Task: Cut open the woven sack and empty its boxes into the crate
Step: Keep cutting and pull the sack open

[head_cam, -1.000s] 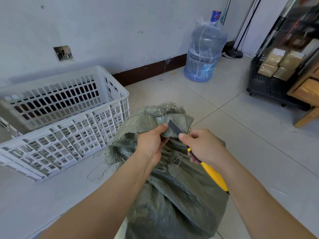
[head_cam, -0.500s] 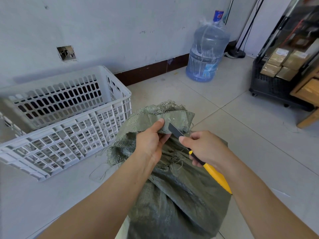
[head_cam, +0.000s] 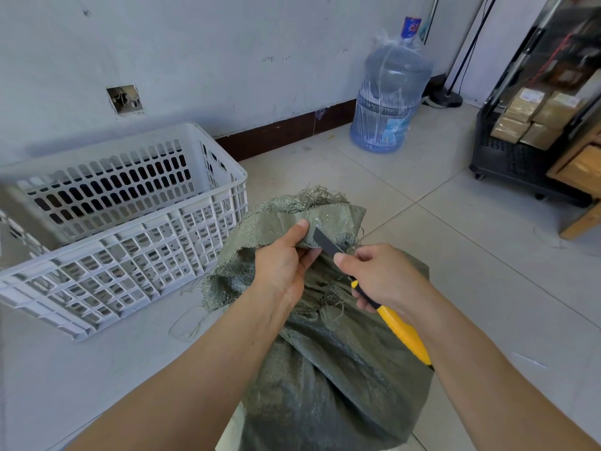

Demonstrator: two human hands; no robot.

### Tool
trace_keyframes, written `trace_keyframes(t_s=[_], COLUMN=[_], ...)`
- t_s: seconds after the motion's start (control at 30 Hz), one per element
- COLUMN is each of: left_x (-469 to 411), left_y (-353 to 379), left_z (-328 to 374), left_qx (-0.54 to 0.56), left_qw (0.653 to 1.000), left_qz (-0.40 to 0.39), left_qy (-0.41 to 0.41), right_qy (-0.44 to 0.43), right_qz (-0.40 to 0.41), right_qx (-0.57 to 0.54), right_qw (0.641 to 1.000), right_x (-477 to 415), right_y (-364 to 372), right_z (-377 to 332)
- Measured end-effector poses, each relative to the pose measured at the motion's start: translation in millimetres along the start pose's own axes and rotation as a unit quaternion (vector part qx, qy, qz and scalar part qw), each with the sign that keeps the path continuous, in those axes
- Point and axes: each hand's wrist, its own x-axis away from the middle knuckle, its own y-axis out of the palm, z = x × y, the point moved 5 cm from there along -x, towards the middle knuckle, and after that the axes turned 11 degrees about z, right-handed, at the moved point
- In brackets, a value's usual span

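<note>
A grey-green woven sack (head_cam: pixel 338 369) stands on the tiled floor in front of me, full and bulging, its frayed top folded over. My left hand (head_cam: pixel 283 265) pinches the folded top edge between thumb and fingers. My right hand (head_cam: pixel 377 278) grips a utility knife (head_cam: pixel 395 323) with a yellow handle; its dark blade lies against the sack's top just right of my left thumb. The white plastic crate (head_cam: pixel 136 242) sits on the floor to the left, tilted toward me, touching the sack's side. The boxes inside the sack are hidden.
A large blue water jug (head_cam: pixel 390 96) stands by the wall behind. A black wheeled rack (head_cam: pixel 507 157) holding brown cartons and a wooden piece of furniture (head_cam: pixel 582 177) stand at the right. Loose threads lie on the floor by the crate.
The blade has shifted slightly along the folded sack top, and my left thumb has slid up over the fold. The view drifted a little; crate and sack stay put.
</note>
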Motion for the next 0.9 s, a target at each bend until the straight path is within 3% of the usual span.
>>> trace_keyframes(t_s=[0.5,0.73,0.9], left_x=[4.5,6.0,7.1], left_y=[0.0,2.8,3.7], left_z=[-0.3,-0.6,-4.8], left_qx=[0.006,0.002,-0.018], left_qw=[1.0,1.0,0.999], left_qz=[0.017,0.005,-0.013], left_qy=[-0.009,-0.014,-0.032], right_qy=[-0.013,0.059,-0.057], right_qz=[0.063,0.014,0.163], right_qx=[-0.004,-0.191,0.033], right_qw=[0.998,0.98,0.984], right_x=[-3.5,2.3,-1.8], right_y=[8.4,17.8,7.8], right_z=[4.2,-1.0,-3.9])
